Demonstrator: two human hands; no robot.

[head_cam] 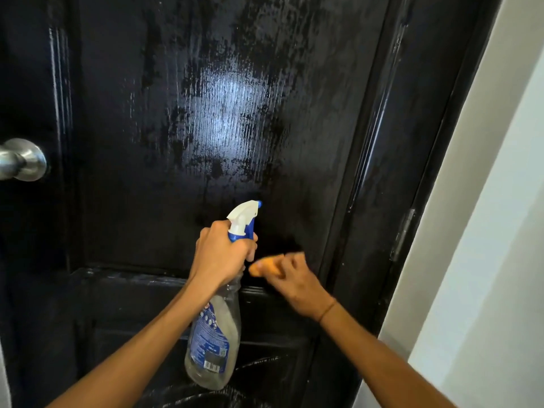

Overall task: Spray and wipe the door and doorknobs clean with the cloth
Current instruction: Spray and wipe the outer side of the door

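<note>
A glossy black panelled door (pixel 182 113) fills the view, its upper panel streaked with wet smears. My left hand (pixel 219 254) grips the neck of a clear spray bottle (pixel 212 343) with a white and blue trigger head, nozzle pointing at the door. Just right of it, my right hand (pixel 294 281) holds a small orange cloth (pixel 266 267) bunched against the door near the bottom of the upper panel; it is blurred. A silver round doorknob (pixel 22 160) sticks out at the left edge.
The door frame (pixel 426 142) with a metal hinge (pixel 403 234) runs down the right side. A white wall (pixel 485 260) stands beyond it at the right.
</note>
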